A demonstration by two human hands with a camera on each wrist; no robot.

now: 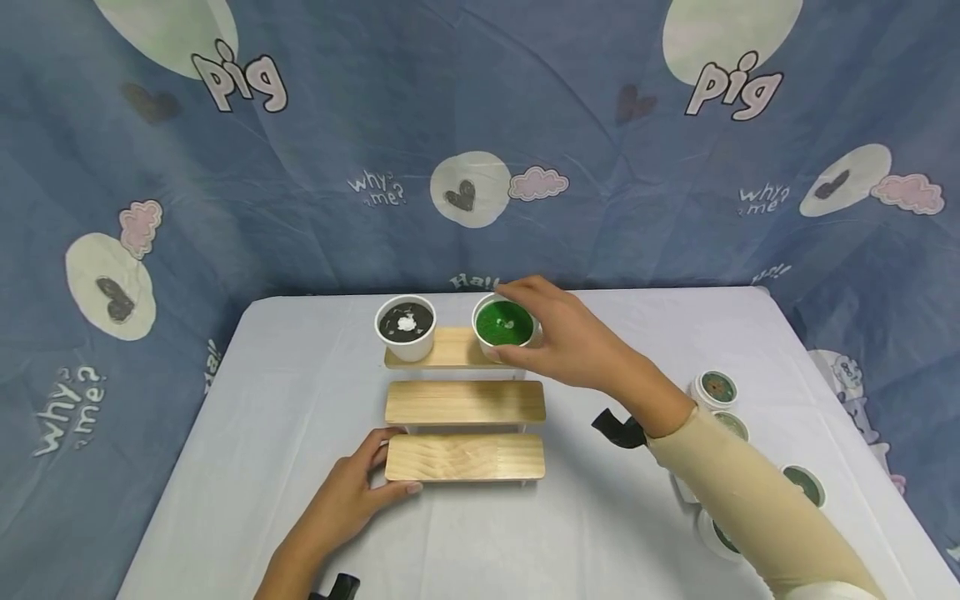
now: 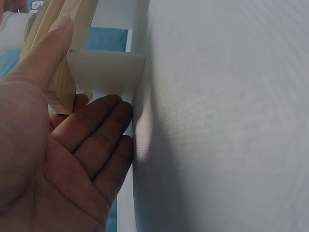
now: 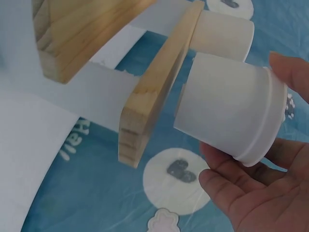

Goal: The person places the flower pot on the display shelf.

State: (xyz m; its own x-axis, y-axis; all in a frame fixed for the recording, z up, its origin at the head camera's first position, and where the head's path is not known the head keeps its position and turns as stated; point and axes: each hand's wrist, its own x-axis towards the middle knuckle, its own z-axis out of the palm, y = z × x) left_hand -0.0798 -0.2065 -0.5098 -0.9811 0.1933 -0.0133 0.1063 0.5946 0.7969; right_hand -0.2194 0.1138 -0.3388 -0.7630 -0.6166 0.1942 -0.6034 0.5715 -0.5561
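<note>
My right hand (image 1: 573,337) holds a white cup with green contents (image 1: 505,323) by its rim, at the right end of the top step. In the right wrist view, the cup's white side (image 3: 227,106) shows between thumb and fingers, its base close against the wooden step (image 3: 145,106). My left hand (image 1: 348,500) grips the left end of the bottom step (image 1: 465,458) of a three-step wooden stand. The left wrist view shows the thumb (image 2: 46,55) on the board and the other fingers beside the stand's white support (image 2: 108,70).
A white cup with dark contents and a white dab (image 1: 406,327) stands on the top step's left end. The middle step (image 1: 465,402) is bare wood. Several lidded tubs, one with a dark green top (image 1: 718,387), stand at right on the white-covered table (image 1: 615,517), partly behind my right sleeve.
</note>
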